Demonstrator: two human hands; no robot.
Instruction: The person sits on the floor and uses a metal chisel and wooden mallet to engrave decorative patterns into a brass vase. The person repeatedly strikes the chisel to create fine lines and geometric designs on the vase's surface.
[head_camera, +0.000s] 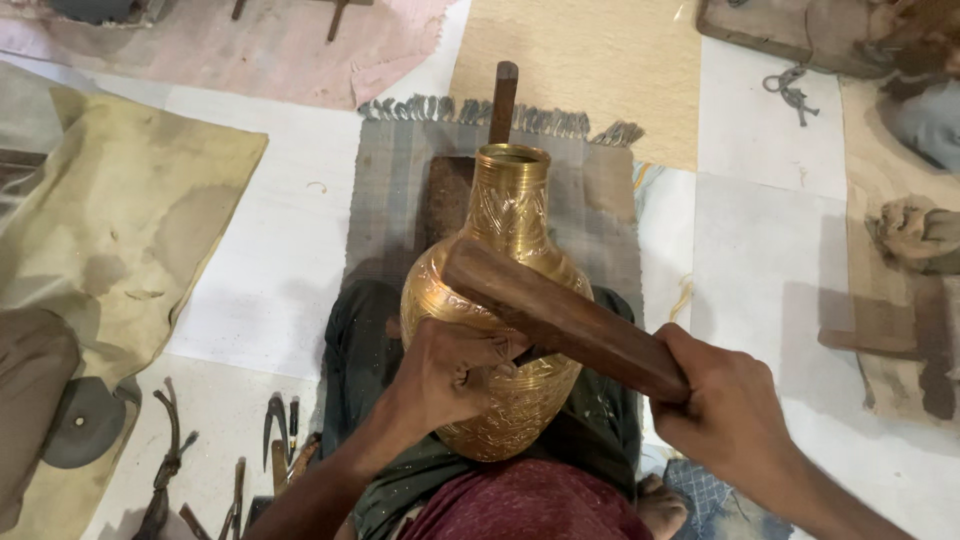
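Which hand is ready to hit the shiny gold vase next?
Probably the right hand. It grips the wooden mallet, raised over the brass vase. The left hand presses on the vase's belly, seemingly pinching a small tool, hard to make out, so it looks busy steadying.

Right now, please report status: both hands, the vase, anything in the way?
Left hand pressed on brass vase, pinching a small tool. Right hand grips wooden block over the vase. Nothing between block and vase.
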